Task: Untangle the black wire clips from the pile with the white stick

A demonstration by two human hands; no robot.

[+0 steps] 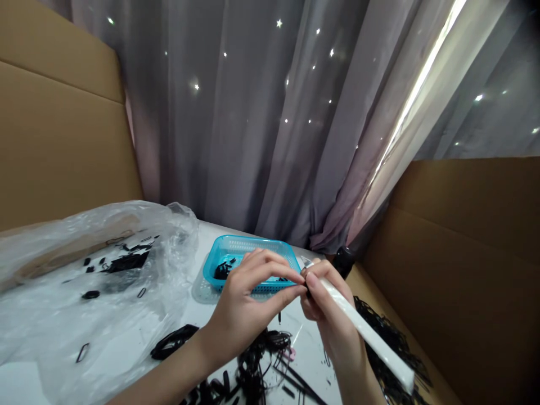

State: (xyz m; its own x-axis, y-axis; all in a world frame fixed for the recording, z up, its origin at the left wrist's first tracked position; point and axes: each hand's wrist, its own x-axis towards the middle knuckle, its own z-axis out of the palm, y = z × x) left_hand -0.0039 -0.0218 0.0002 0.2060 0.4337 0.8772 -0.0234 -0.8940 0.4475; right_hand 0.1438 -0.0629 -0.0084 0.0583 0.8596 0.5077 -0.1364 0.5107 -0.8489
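Observation:
My right hand [331, 298] is closed around a long white tool [371, 332] with a thin pointed metal tip, which slants from the fingers down to the lower right. My left hand [253, 292] has its thumb and fingertips pinched at a tiny dark piece [304, 274], where they meet the right fingers. The piece is mostly hidden by the fingertips. Just behind the left hand stands a blue plastic basket [223, 243] with small black pieces inside. Below the hands, tangled black strips [253, 360] lie on the white table [202, 309].
A clear plastic bag [122, 309] with black pieces on it covers the left side. A coiled black bundle [172, 340] lies beside it. More black strands [392, 343] are at the right, near a dark bottle-like object [343, 260]. Cardboard walls [63, 129] flank the table; curtains hang behind.

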